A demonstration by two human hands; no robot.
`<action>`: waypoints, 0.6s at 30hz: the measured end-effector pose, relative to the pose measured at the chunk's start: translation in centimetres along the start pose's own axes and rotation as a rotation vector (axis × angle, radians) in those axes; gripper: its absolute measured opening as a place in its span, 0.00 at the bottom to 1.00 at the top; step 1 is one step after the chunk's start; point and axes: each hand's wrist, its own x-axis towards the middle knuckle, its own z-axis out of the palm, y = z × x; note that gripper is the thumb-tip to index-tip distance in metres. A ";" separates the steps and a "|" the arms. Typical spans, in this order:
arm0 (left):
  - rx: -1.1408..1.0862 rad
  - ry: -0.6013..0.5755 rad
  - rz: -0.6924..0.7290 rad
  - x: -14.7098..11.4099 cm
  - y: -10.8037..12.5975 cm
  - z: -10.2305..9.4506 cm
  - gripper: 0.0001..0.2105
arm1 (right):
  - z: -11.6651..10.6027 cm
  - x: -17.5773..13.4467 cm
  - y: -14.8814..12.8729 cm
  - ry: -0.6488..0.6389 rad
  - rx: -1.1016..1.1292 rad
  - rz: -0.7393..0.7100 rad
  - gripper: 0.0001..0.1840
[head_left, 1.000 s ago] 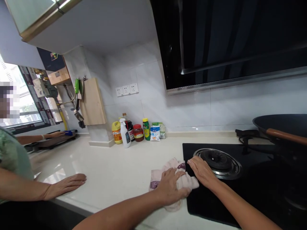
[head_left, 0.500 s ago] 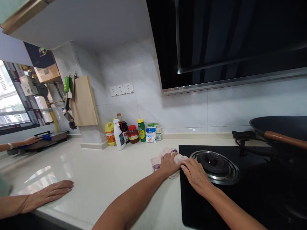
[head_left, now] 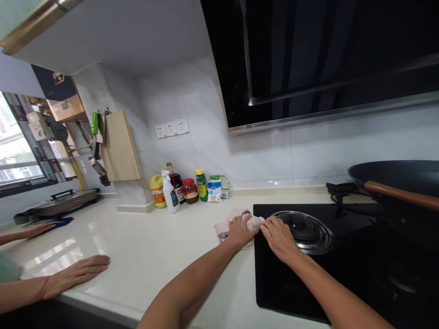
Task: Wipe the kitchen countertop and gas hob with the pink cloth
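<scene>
A crumpled pale pink and white cloth (head_left: pixel 228 226) with purple patches lies on the white counter at the left edge of the black gas hob (head_left: pixel 291 283). My left hand (head_left: pixel 241 231) presses down on it, fingers curled round a bunched part. Beside it, my right hand (head_left: pixel 279 236) rests over the hob's edge, its fingertips closed on the cloth's right end. Just right of that hand is a round burner (head_left: pixel 305 230) with a metal ring. Part of the cloth is hidden under my hands.
A black wok (head_left: pixel 404 176) with a wooden handle stands at right. Against the wall are a spray bottle (head_left: pixel 170 194), a sauce jar (head_left: pixel 190 192) and several other containers. At left, another person's hand (head_left: pixel 77 274) lies on the counter; their other hand holds a blue cloth (head_left: pixel 61 222).
The other person's far hand has brought the blue cloth from the griddle down onto the counter. My hands stay on the pink cloth; the view has shifted slightly.
</scene>
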 end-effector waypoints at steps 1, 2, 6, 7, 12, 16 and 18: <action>-0.002 -0.005 0.014 -1.1 0.1 -0.4 0.28 | 0.1 0.0 0.2 0.006 0.010 0.013 0.22; -0.005 -0.011 0.029 -2.2 0.2 -0.9 0.28 | 0.2 0.0 0.5 0.012 0.021 0.027 0.22; -0.038 -0.047 0.094 -8.2 0.5 -3.1 0.28 | 0.3 -0.2 1.2 0.032 0.062 0.078 0.23; -0.061 -0.063 0.117 -10.0 0.4 -3.7 0.28 | 0.3 -0.3 1.2 0.035 0.069 0.086 0.24; -0.166 -0.203 0.254 -18.4 -1.4 -6.9 0.33 | 0.3 -1.0 0.8 0.028 0.103 0.075 0.25; -0.161 -0.340 0.250 -22.0 -5.3 -8.6 0.36 | 0.4 -1.4 -0.3 0.011 0.179 0.036 0.25; -0.143 -0.312 0.169 -22.0 -7.6 -9.1 0.36 | 0.3 -1.5 -0.9 0.015 0.201 0.001 0.24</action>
